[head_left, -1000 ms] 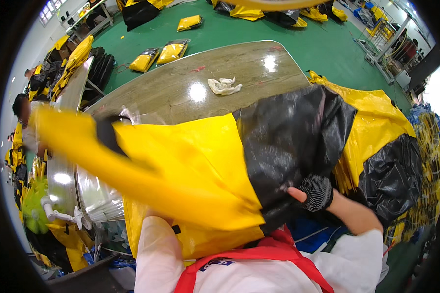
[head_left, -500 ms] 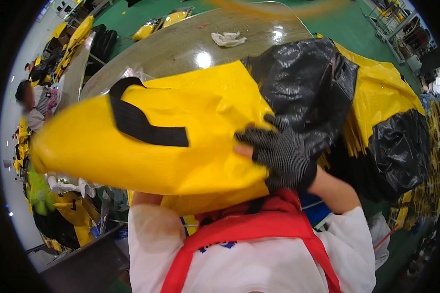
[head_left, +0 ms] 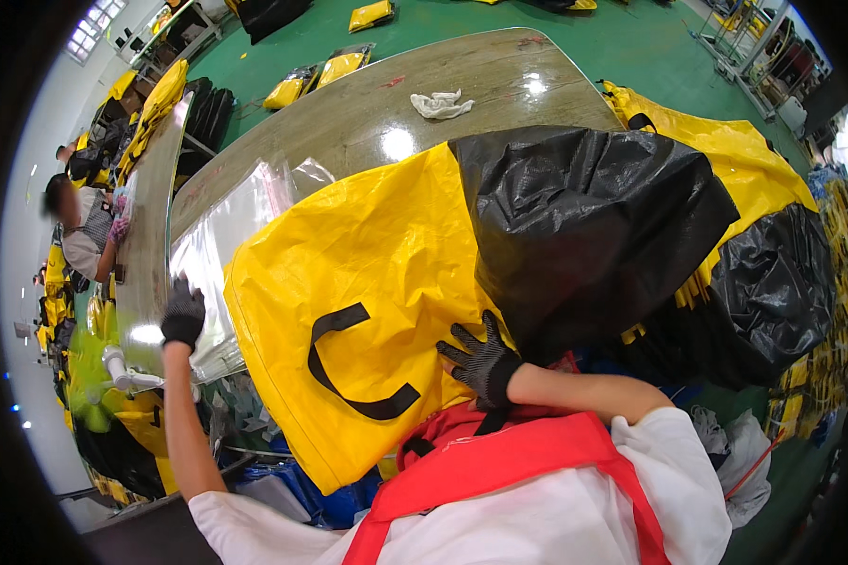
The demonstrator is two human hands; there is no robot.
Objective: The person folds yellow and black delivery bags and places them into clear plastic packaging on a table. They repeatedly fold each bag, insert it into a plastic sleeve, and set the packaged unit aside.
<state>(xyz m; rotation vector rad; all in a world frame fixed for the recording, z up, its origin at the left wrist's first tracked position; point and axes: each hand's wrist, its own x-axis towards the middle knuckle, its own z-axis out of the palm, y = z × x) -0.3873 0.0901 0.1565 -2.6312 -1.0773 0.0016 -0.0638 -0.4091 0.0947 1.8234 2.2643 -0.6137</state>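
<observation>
A large yellow-and-black bag (head_left: 377,273) of shiny coated fabric lies flattened across the near side of the table, its yellow part to the left and its black part to the right. A black strap handle (head_left: 322,363) curves over the yellow part. My right hand (head_left: 481,360), in a dark knit glove, rests on the yellow fabric near the black part with fingers spread. My left hand (head_left: 185,315), gloved too, reaches left of the bag to a stack of clear plastic sleeves (head_left: 215,235). Its fingers are stretched out at the sleeves' left edge.
More yellow-and-black bags (head_left: 763,179) hang over the table's right end. A crumpled white cloth (head_left: 442,104) lies on the glossy table (head_left: 339,132). Packed yellow bundles (head_left: 344,64) are on the green floor beyond. Another person (head_left: 85,226) stands by a table at the left.
The bag's yellow end, raised and blurred before, now lies down flat, uncovering the clear sleeves. My left hand has come out from under the bag to the sleeves. My right hand has shifted slightly nearer and left.
</observation>
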